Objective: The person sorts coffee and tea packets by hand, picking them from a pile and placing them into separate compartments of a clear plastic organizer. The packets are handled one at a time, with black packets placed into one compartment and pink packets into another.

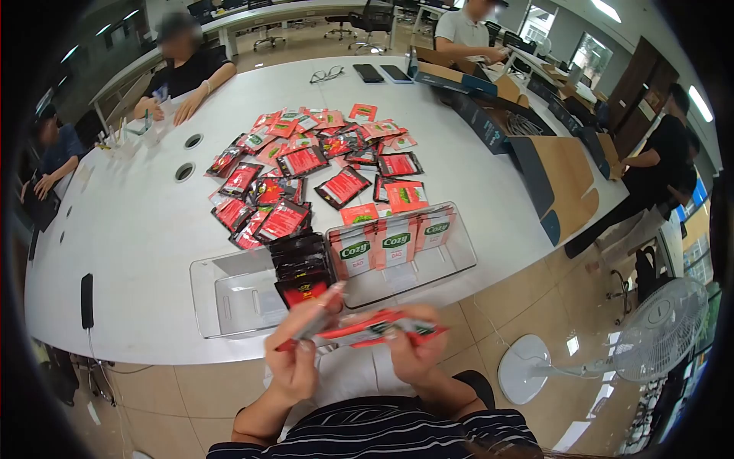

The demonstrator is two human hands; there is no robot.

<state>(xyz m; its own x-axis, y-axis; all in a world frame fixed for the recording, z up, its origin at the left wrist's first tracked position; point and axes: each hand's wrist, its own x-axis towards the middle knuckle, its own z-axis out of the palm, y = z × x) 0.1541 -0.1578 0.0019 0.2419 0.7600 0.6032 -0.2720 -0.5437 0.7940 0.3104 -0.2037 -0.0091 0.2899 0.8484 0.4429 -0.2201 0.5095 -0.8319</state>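
Observation:
My left hand (289, 358) and my right hand (417, 348) are raised over the table's front edge, fingers closed around pink-red sachets (371, 329) with green labels. Motion blurs them, and I cannot tell how many are held. Just beyond, a clear plastic bin (459, 264) has pink Cozy sachets (396, 241) standing upright in a row along its far side. Left of it, a second clear bin (218, 284) has a stack of black sachets (300, 258) at its right end. Behind both bins spreads a loose pile of red, pink and black sachets (302, 161).
Glasses (327, 74) and two phones (368, 73) rest at the table's far side. Open cardboard boxes (554, 172) line the right. A black bar-shaped device (87, 301) lies at left. Several people are around the tables, and a white fan (661, 329) stands at right.

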